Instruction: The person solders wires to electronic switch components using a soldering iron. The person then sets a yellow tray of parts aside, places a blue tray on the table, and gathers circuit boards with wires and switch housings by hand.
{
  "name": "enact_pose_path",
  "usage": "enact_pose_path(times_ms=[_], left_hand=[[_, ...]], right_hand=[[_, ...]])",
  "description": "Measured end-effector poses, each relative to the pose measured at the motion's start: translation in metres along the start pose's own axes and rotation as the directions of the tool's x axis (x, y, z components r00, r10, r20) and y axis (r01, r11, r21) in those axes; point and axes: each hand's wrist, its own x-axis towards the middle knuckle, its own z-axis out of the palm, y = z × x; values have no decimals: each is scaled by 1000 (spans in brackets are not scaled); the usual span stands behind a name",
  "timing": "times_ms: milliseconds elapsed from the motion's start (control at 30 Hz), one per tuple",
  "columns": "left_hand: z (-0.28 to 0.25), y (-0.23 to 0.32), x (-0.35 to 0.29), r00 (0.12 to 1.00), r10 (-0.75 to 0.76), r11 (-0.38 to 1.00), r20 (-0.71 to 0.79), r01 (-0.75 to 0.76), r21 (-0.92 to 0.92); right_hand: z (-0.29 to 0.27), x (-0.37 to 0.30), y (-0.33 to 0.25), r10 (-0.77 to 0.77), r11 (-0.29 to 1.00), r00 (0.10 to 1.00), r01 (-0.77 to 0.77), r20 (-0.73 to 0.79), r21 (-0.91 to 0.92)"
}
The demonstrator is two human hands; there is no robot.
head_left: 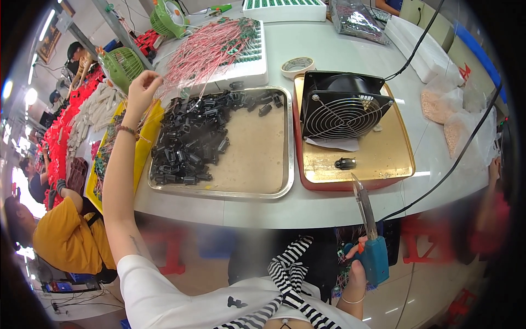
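Observation:
My left hand (pixel 143 90) reaches out on a stretched arm, above the yellow bin (pixel 143 151) and beside a heap of red and white wires (pixel 203 52). Its fingers are pinched together; whatever may be between them is too small to make out. My right hand (pixel 355 279) is wrapped round the handle of a blue soldering gun (pixel 375 260). The gun's tip points up at the front edge of a gold box lid (pixel 383 164). One small black plastic housing (pixel 345 163) lies on that lid, in front of a black fan (pixel 342 109).
A metal tray (pixel 257 164) holds many black housings, mostly at its left. Behind it, a white foam tray (pixel 266 60) carries green boards under the wires. A tape roll (pixel 297 66), green fans (pixel 121 64), plastic bags (pixel 455 120) and black cables surround the area. A co-worker sits at left.

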Motion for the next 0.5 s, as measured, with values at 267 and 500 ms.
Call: enact_pose_path(times_ms=[267,500], left_hand=[[10,1,10,967,141,988,-213,-123,97],[24,11,22,880,33,980,-474,-123,-159]], right_hand=[[2,1,-2,2,1000,1000,-2,-28,-3],[-3,-2,1,2,998,1000,-2,-16,-56]])
